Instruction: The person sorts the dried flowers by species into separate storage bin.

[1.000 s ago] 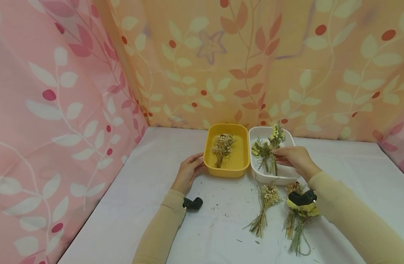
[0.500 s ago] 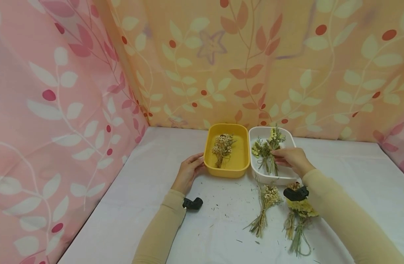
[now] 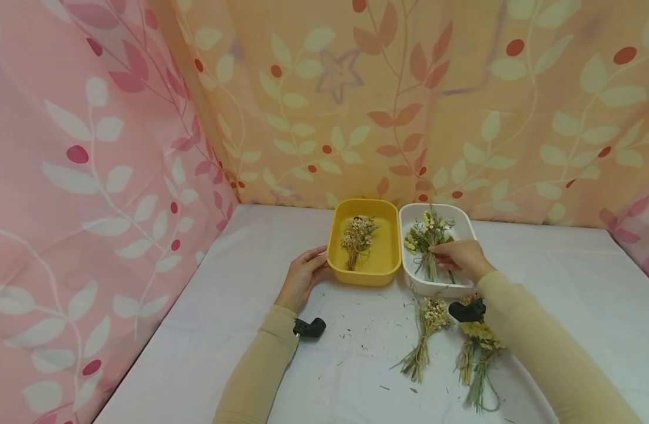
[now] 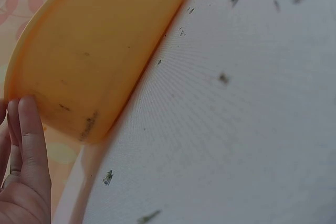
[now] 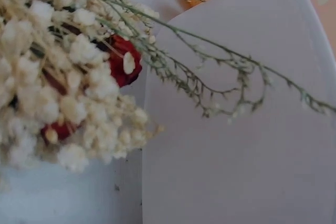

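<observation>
My right hand [image 3: 462,258] pinches the stems of a dried flower bunch [image 3: 436,222] with pale yellow blooms, inside the white bin [image 3: 441,290]. Beside it on the left lies another yellow-green bunch [image 3: 412,242]; darker stems [image 3: 452,275] show at the right, partly hidden by the hand. Fairly straight fingers of my left hand [image 3: 302,278] touch the left side of the yellow bin [image 3: 367,279], as the left wrist view also shows. A beige dried bunch [image 3: 358,232] lies in that bin. The right wrist view hides the right hand.
In front of the white bin lie a cream bunch [image 3: 427,330], a brownish bunch [image 3: 464,359] and a yellow bunch [image 3: 480,365], partly under the right forearm. Loose bits are scattered over the white cloth [image 3: 351,377]. A patterned curtain [image 3: 303,118] hangs behind.
My right hand has moved left and slightly down in the white bin with its bunch, which now overlaps the bunch beside it. The left hand stays at the yellow bin.
</observation>
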`<state>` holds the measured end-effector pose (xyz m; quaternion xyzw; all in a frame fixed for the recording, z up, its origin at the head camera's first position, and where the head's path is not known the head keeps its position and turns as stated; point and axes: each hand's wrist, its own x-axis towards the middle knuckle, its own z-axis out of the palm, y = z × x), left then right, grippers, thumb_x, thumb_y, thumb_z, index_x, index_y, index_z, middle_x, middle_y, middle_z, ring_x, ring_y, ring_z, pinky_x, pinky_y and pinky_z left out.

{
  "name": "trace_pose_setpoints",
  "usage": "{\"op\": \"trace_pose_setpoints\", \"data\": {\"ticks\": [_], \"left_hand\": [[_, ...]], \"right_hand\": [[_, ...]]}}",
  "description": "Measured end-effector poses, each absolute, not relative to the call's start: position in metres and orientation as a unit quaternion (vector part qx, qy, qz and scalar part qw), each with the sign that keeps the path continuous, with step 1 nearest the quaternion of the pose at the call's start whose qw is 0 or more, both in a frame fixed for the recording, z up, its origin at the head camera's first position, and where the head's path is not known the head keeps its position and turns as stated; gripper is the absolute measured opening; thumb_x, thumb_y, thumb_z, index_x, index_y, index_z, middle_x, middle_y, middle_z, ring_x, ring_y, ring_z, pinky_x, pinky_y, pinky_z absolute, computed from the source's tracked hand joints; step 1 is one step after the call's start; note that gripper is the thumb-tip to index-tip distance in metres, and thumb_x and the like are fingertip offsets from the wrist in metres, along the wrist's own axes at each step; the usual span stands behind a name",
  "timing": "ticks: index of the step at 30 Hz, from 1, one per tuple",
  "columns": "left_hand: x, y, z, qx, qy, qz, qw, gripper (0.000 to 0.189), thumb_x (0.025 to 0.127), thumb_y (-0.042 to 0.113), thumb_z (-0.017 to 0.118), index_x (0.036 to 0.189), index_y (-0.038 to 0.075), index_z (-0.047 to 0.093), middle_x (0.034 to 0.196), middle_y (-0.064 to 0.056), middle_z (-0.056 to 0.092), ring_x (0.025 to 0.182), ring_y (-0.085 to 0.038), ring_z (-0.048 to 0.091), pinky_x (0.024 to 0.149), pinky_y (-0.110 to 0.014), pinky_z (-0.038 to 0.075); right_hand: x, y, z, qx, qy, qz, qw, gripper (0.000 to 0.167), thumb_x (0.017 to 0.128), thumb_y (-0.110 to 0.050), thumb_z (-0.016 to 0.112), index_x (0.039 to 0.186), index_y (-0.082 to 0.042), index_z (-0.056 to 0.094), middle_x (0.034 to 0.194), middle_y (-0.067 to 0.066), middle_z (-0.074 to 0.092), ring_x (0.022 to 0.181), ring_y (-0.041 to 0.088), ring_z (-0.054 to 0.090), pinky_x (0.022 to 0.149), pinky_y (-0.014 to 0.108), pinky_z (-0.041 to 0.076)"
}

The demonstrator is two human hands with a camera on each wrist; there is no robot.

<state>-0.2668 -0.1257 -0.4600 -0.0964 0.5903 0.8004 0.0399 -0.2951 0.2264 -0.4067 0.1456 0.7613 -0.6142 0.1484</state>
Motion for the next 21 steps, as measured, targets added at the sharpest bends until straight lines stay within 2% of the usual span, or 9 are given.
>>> {"op": "trace_pose_setpoints", "data": {"ticks": [4,7,10,17,21], "left_hand": [[-0.2675,-0.1257,-0.4607,-0.092,0.590,0.801,0.038,0.032,0.096,0.007,0.065,0.127,0.005,0.066,0.124,-0.021,0.063,0.086,-0.012,0.066,0.082,-0.024,0.059],[-0.2679,-0.1258,-0.4619,-0.095,0.591,0.800,0.040,0.032,0.095,0.007,0.065,0.128,0.005,0.066,0.126,-0.021,0.062,0.085,-0.012,0.066,0.082,-0.023,0.059],[-0.2677,-0.1262,-0.4626,-0.095,0.592,0.799,0.044,0.034,0.095,0.007,0.065,0.129,0.005,0.065,0.127,-0.021,0.061,0.086,-0.011,0.066,0.082,-0.023,0.059],[-0.2669,-0.1269,-0.4619,-0.090,0.591,0.800,0.045,0.035,0.096,0.008,0.064,0.130,0.005,0.064,0.128,-0.021,0.060,0.088,-0.011,0.066,0.086,-0.025,0.059],[-0.2673,-0.1270,-0.4620,-0.091,0.590,0.801,0.043,0.034,0.096,0.008,0.065,0.129,0.005,0.065,0.127,-0.020,0.061,0.087,-0.012,0.066,0.085,-0.025,0.059]], "right_hand": [[-0.2959,0.2232,-0.4097,0.127,0.769,-0.609,0.146,0.009,0.092,-0.016,0.072,0.089,-0.008,0.071,0.063,-0.006,0.069,0.056,0.004,0.067,0.061,0.020,0.060],[-0.2935,0.2208,-0.4108,0.107,0.780,-0.600,0.139,0.022,0.092,-0.016,0.072,0.105,0.002,0.070,0.065,-0.006,0.070,0.057,0.004,0.067,0.062,0.021,0.060],[-0.2901,0.2185,-0.4105,0.092,0.787,-0.596,0.130,0.034,0.092,-0.016,0.072,0.114,0.008,0.066,0.067,-0.006,0.070,0.058,0.003,0.067,0.062,0.021,0.060],[-0.2871,0.2158,-0.4089,0.071,0.785,-0.603,0.121,0.043,0.095,-0.013,0.066,0.127,0.015,0.058,0.070,-0.006,0.073,0.063,0.002,0.070,0.066,0.020,0.060],[-0.2866,0.2173,-0.4073,0.061,0.802,-0.583,0.117,0.046,0.097,-0.016,0.065,0.131,0.014,0.056,0.075,-0.008,0.075,0.068,0.001,0.070,0.068,0.020,0.060]]}}
